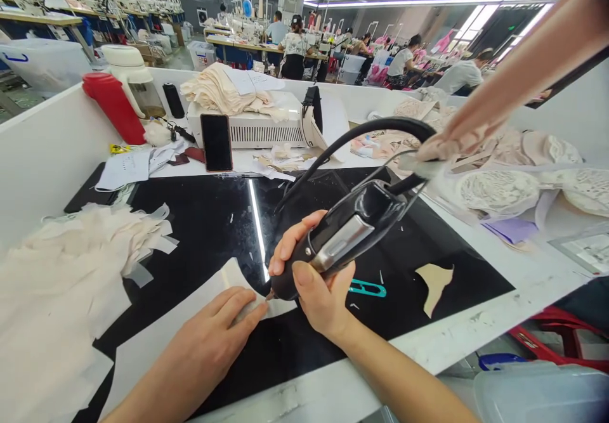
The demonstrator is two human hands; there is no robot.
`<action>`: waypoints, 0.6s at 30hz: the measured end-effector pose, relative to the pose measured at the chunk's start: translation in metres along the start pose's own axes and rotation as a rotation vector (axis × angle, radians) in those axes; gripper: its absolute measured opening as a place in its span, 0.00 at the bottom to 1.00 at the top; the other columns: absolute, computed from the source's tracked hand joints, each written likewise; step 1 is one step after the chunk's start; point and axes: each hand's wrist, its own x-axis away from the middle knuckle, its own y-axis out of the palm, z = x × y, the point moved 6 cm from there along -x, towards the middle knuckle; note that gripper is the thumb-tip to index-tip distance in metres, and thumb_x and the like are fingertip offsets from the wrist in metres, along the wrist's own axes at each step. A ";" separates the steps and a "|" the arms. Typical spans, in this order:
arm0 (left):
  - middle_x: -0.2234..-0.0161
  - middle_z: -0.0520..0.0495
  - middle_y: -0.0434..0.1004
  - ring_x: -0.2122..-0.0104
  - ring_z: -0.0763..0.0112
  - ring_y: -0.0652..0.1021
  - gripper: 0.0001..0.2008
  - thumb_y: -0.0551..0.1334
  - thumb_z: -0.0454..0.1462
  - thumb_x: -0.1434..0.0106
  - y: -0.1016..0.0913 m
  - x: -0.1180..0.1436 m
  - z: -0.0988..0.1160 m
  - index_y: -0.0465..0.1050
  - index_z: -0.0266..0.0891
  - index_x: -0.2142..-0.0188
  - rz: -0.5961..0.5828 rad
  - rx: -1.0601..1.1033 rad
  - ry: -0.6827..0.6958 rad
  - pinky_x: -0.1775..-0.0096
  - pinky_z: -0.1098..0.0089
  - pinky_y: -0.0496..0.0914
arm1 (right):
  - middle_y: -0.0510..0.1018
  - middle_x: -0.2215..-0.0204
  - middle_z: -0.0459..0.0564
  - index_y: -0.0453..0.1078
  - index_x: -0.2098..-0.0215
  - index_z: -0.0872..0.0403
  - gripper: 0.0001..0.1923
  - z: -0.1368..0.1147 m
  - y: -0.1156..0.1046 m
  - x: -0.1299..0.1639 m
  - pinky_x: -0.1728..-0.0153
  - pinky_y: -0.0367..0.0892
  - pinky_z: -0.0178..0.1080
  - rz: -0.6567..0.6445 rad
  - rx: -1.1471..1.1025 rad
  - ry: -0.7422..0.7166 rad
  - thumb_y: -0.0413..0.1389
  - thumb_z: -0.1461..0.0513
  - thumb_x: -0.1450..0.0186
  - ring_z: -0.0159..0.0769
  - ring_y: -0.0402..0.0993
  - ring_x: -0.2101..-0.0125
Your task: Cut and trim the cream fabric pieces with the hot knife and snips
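My right hand [323, 290] is wrapped around a black handheld power tool [347, 229] with a silver lever and a black cable. Its pointed metal tip slants down to the edge of a white fabric piece [166, 325] on the black work surface. Beside the tip, my left hand [209, 328] is closed, with its fingers pressing that fabric down. Something small and pale shows between thumb and forefinger, mostly covered. A teal thread snipper [368, 288] lies just right of the tool, and farther right rests a cream fabric scrap [435, 288].
Cream fabric pieces [61, 296] are heaped at left. Behind are a phone [217, 143], a white machine [257, 128] topped with fabric, and a red bottle [114, 109]. Lace cups [499, 191] lie right. Another arm [518, 61] reaches in at upper right, by the cable.
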 end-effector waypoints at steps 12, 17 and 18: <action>0.49 0.38 0.74 0.48 0.56 0.77 0.21 0.49 0.26 0.28 -0.010 -0.007 0.005 0.72 0.40 0.43 0.082 -0.063 -0.019 0.49 0.55 0.80 | 0.76 0.68 0.39 0.67 0.49 0.45 0.20 0.003 0.002 -0.003 0.71 0.75 0.34 0.013 -0.020 0.008 0.69 0.56 0.34 0.26 0.73 0.74; 0.50 0.39 0.73 0.48 0.57 0.76 0.20 0.53 0.24 0.31 -0.013 -0.009 0.005 0.73 0.40 0.45 0.113 -0.034 -0.043 0.49 0.57 0.80 | 0.76 0.67 0.39 0.67 0.48 0.45 0.18 0.009 0.006 -0.005 0.71 0.74 0.34 -0.031 -0.004 0.017 0.67 0.57 0.32 0.27 0.74 0.74; 0.51 0.39 0.74 0.49 0.57 0.76 0.20 0.53 0.24 0.32 -0.013 -0.009 0.006 0.73 0.39 0.46 0.119 -0.037 -0.041 0.49 0.58 0.80 | 0.76 0.67 0.39 0.66 0.48 0.45 0.17 0.009 0.006 -0.005 0.71 0.74 0.35 -0.036 0.011 0.018 0.66 0.58 0.32 0.27 0.74 0.74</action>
